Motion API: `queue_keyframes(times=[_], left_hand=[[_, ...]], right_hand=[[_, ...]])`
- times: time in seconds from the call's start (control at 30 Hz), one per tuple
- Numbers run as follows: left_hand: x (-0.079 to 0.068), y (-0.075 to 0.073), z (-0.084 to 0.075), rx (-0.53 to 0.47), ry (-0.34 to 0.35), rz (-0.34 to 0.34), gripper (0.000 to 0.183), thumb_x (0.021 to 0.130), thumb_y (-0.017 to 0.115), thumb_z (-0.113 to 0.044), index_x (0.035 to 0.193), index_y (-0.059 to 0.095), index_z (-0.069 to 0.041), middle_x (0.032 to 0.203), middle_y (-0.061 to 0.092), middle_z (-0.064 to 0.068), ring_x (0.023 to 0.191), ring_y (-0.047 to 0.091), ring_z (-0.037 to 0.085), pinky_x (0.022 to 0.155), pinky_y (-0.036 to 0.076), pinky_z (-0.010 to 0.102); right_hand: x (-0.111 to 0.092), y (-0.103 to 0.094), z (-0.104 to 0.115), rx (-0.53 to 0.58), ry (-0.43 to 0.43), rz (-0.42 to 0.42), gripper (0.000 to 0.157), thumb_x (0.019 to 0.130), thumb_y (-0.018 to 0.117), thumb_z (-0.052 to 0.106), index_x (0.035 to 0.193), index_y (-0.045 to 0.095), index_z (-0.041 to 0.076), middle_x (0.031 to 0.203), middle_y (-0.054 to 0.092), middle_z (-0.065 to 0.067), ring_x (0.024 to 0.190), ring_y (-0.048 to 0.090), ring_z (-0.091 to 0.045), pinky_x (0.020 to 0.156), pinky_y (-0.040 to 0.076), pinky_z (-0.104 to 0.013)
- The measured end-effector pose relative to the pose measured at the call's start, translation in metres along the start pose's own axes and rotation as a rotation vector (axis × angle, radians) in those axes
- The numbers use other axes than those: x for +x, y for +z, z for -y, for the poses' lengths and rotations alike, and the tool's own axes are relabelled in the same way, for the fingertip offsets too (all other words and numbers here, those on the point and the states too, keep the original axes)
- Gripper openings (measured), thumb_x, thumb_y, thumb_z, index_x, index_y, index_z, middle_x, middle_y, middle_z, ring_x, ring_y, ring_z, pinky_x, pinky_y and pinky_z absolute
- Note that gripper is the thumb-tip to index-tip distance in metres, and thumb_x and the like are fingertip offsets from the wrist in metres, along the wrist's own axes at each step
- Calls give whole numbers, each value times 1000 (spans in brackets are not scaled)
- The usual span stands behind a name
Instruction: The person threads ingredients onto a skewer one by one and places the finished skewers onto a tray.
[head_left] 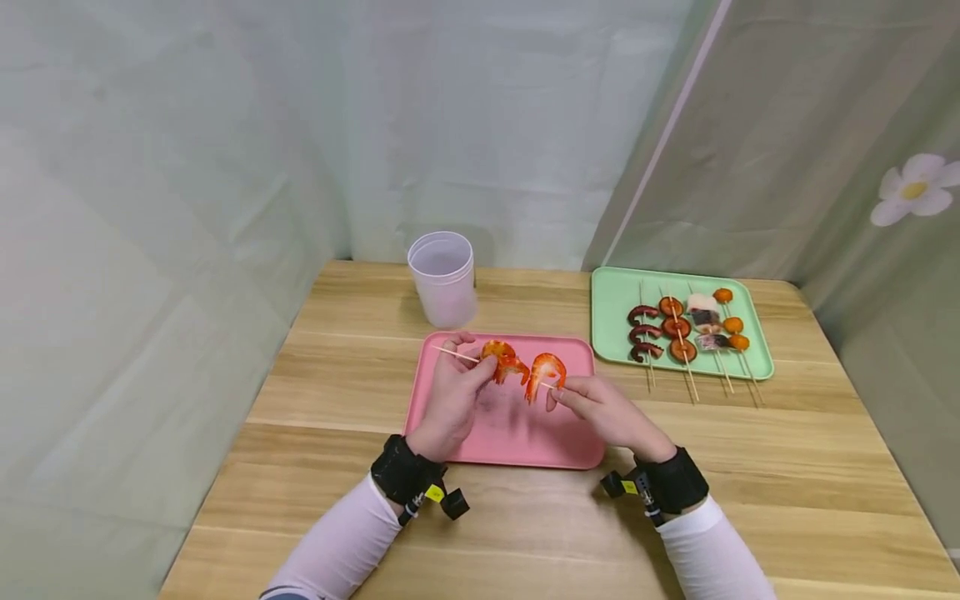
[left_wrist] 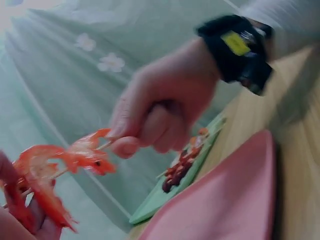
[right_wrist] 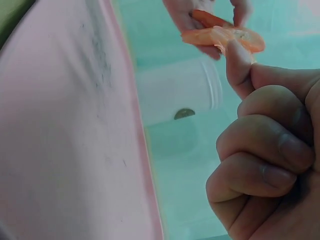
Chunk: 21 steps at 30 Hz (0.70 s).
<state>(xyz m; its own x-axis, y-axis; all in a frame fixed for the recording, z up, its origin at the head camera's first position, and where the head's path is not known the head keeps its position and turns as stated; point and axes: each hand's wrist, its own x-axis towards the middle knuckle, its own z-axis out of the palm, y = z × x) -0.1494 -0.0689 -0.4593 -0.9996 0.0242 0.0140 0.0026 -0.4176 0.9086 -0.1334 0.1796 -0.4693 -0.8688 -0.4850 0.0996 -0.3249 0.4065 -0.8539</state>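
Orange-red shrimp are threaded on a thin wooden skewer [head_left: 454, 353], held up over a pink tray [head_left: 510, 442]. My left hand [head_left: 452, 396] grips the shrimp at the left [head_left: 498, 348], with the thumb across its side; the skewer's bare end sticks out past that hand to the left. At the other end, my right hand [head_left: 615, 410] pinches the skewer between thumb and fingers, close beside a curled shrimp [head_left: 549, 365]. In the left wrist view the right hand's pinch [left_wrist: 162, 107] sits just past the end shrimp [left_wrist: 92, 154].
A whitish translucent cup [head_left: 444, 292] stands behind the pink tray. To the right, a green tray [head_left: 611, 308] holds several skewers: octopus tentacles [head_left: 645, 333], mushroom slices [head_left: 677, 327], fish pieces [head_left: 703, 317] and orange balls [head_left: 733, 325]. Curtains hang behind the wooden table [head_left: 315, 467].
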Motion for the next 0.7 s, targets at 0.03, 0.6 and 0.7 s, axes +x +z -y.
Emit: queue_keyframes(times=[0.03, 0.6, 0.7], left_hand=[[0, 0, -1, -29, -11, -2, 42, 98, 64, 13, 124, 38, -7, 103, 73, 3, 91, 70, 12, 77, 59, 25], [1, 12, 23, 41, 191, -173, 48, 106, 66, -4, 139, 31, -6, 127, 64, 22, 103, 73, 32, 68, 64, 39], [5, 10, 20, -2, 27, -137, 50, 108, 65, -10, 144, 30, -10, 130, 63, 24, 104, 74, 32, 76, 64, 46]], right_hand=[[0, 0, 0, 0, 2, 3, 27, 112, 56, 14, 96, 78, 14, 66, 38, 10, 60, 37, -8, 59, 32, -28], [6, 8, 4, 57, 47, 0, 29, 114, 53, 21, 100, 78, 14, 65, 39, 7, 59, 35, -10, 58, 32, -29], [6, 7, 1, 105, 103, -16, 31, 114, 52, 22, 101, 77, 10, 64, 38, 5, 57, 35, -12, 57, 31, -30]])
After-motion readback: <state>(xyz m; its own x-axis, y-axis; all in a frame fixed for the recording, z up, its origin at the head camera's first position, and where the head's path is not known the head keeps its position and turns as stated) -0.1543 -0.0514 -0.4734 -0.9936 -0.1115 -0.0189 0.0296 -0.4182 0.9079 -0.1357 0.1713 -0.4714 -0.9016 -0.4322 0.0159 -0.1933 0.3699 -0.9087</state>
